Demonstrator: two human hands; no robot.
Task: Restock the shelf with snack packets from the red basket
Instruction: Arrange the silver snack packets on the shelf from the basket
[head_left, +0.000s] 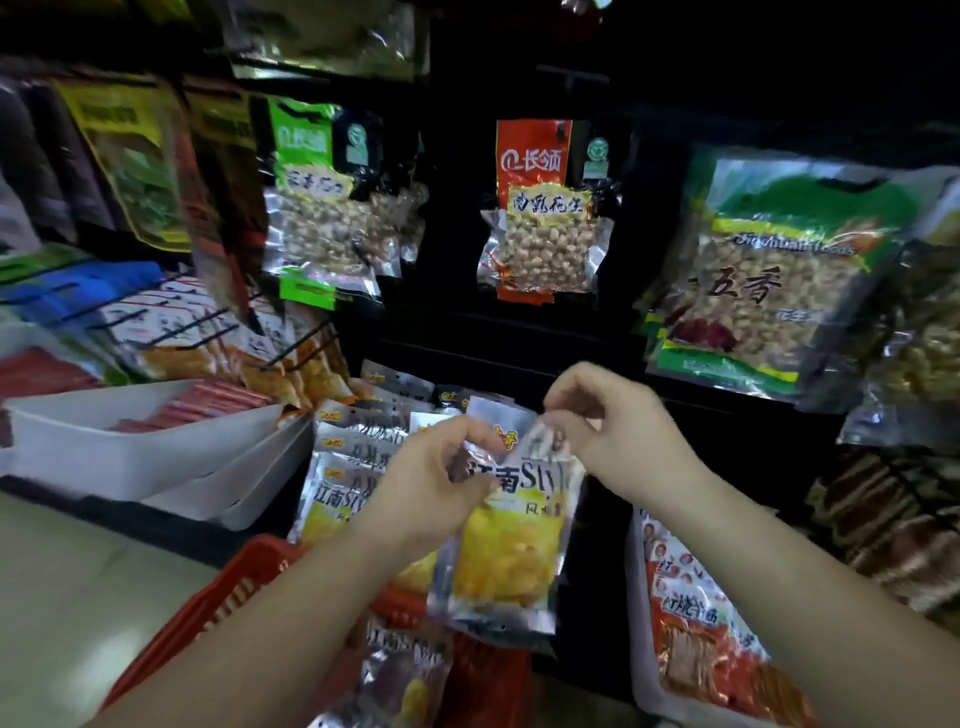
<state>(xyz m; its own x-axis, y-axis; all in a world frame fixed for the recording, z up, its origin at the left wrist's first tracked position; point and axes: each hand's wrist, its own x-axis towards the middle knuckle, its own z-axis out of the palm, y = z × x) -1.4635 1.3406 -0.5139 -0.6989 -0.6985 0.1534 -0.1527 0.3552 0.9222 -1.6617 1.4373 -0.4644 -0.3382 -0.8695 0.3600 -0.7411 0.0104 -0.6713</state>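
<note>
A silver snack packet (506, 551) with yellow contents hangs in front of the dark shelf, held by both hands. My left hand (436, 483) grips its upper left edge. My right hand (602, 421) pinches its top right corner. Behind it, several matching silver packets (348, 467) hang in a row on a peg. The red basket (223, 587) sits below my left arm, with another silver packet (400, 670) lying in it.
Peanut bags hang above: a green one (317, 208), a red one (545, 213) and a large green one (779, 275). White trays (130, 447) with red packets stand at left. A white bin (644, 649) of orange-red packets sits at lower right.
</note>
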